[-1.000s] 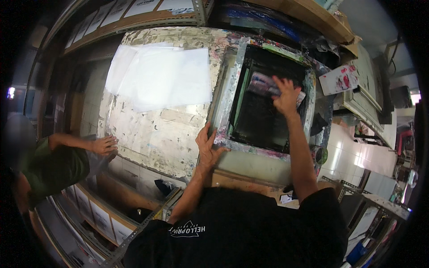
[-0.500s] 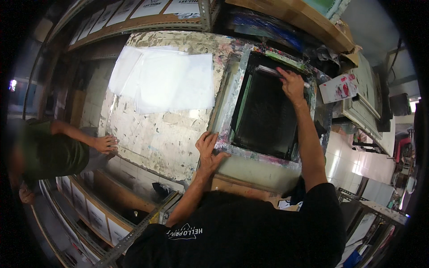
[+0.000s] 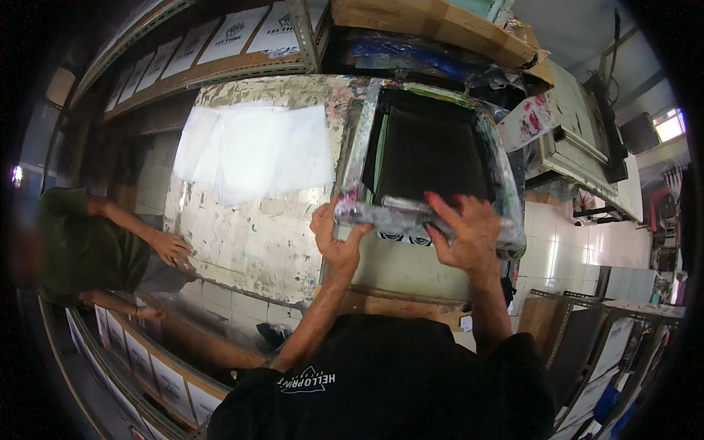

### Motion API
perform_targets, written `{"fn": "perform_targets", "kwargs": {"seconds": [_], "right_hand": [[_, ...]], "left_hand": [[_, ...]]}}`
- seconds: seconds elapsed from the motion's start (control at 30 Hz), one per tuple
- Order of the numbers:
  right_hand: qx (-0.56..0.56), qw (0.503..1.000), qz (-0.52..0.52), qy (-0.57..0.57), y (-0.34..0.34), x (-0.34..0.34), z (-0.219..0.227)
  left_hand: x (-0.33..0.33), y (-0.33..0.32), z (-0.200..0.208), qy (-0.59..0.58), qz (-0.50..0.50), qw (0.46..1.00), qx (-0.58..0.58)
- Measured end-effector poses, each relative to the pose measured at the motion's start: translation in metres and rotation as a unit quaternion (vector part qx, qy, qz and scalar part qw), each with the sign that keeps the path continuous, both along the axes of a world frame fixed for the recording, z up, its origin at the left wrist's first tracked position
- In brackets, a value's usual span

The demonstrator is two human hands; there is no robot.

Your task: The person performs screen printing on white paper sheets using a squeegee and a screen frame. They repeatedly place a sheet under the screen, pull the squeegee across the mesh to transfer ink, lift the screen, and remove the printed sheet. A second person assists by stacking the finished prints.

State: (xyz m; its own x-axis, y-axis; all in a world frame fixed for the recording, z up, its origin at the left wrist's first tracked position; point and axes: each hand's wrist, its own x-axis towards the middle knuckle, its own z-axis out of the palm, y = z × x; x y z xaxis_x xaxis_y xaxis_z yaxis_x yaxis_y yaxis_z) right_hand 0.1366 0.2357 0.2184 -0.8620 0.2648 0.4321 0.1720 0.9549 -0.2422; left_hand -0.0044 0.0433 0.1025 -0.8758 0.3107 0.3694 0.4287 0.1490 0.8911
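A screen-printing frame (image 3: 361, 150) with dark mesh (image 3: 436, 150) is before me, its near edge raised and tilted. My left hand (image 3: 337, 238) grips its near left corner, thumb along the near rail. My right hand (image 3: 469, 233), red and dark smears on the fingertips, holds a squeegee (image 3: 402, 203) low along the frame's near side. Part of that squeegee is hidden behind the fingers. Under the raised rail, a black printed design (image 3: 403, 238) shows on a pale surface. Left of the frame lie overlapping white translucent sheets (image 3: 275, 150).
The paint-stained table (image 3: 242, 253) extends left, where another person's hand (image 3: 170, 248) rests on its edge. A cardboard box (image 3: 433, 28) and blue plastic sit behind the frame. A red-smeared white card (image 3: 528, 121) is at right. Shelves (image 3: 198, 70) hold printed white packages.
The frame's near edge has lifted, revealing the black design beneath. My right hand and squeegee have come from the far end to the near edge. The left hand keeps its corner.
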Motion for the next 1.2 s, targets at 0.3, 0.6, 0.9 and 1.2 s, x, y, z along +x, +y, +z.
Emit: {"fn": "perform_targets", "kwargs": {"seconds": [0.3,0.6,0.9,1.2], "right_hand": [[0.036,0.998,-0.006,0.060,0.096,-0.073,0.109],[0.023,0.997,-0.005,0.078,0.128,-0.101,0.132],[0.050,0.995,-0.003,0.086,0.133,-0.099,0.128],[0.012,0.995,0.023,0.095,0.134,-0.098,0.126]], "left_hand": [[-0.038,0.043,-0.054,-0.011,0.070,0.974,-0.216],[-0.022,0.040,-0.095,-0.204,0.106,0.972,-0.058],[-0.116,-0.099,-0.085,-0.170,0.227,0.959,0.029],[-0.166,-0.172,-0.066,0.159,0.496,0.797,-0.306]]}}
